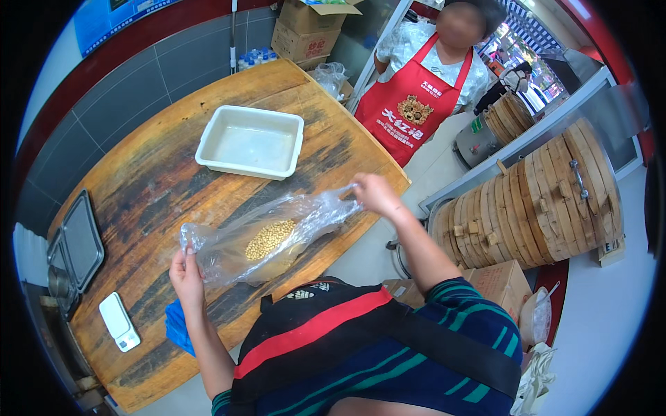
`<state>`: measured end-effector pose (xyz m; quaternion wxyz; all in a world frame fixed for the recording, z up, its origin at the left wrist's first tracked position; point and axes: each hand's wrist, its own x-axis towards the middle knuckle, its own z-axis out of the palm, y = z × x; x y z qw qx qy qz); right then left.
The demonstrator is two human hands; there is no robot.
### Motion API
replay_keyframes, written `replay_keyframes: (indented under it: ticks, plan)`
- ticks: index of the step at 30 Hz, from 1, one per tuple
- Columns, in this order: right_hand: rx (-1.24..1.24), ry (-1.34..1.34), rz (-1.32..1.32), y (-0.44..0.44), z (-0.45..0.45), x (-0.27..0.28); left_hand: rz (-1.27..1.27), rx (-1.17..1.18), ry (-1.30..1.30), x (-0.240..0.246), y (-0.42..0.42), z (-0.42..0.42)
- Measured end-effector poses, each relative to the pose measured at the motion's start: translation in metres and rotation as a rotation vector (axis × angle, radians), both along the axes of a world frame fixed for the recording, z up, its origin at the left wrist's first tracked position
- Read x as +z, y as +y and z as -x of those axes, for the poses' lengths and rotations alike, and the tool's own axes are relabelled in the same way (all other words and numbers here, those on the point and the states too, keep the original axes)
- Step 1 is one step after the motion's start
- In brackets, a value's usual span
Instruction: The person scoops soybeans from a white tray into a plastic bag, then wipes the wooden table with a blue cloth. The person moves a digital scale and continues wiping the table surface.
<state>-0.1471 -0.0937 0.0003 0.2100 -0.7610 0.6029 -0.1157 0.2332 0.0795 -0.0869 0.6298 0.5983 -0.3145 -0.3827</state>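
A clear plastic bag (317,216) is stretched wide between my two hands, low over the near side of the wooden table. Through its film shows a heap of yellow soybean-like beans (270,239). My left hand (186,270) pinches the bag's left end between thumb and fingers. At the opposite end, my right hand (375,193) grips the gathered film near the table's right edge. Beyond the bag stands a white plastic tub (250,145) with nothing seen in it.
On the wooden table (151,218), a white digital scale (119,321), a blue cloth or bag (179,327) and metal trays (83,239) lie leftward. A person in a red apron (416,104) stands past the far right edge. Stacked bamboo steamers (525,203) and cardboard boxes (494,291) stand at my right.
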Motion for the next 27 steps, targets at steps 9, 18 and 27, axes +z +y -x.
replay_keyframes:
  ticks: [9,18,27]
  plan:
    - [0.222,-1.171,-0.255,-0.016,0.028,0.098,0.119,-0.137,-0.318,0.069,0.05,-0.042]
    - [0.079,-0.346,-0.385,0.024,0.035,-0.16,-0.332,-0.635,-0.569,-0.138,0.009,0.037]
    - [0.483,-0.082,-0.381,-0.002,-0.12,-0.132,-0.183,-0.811,-0.129,-0.106,-0.13,0.144]
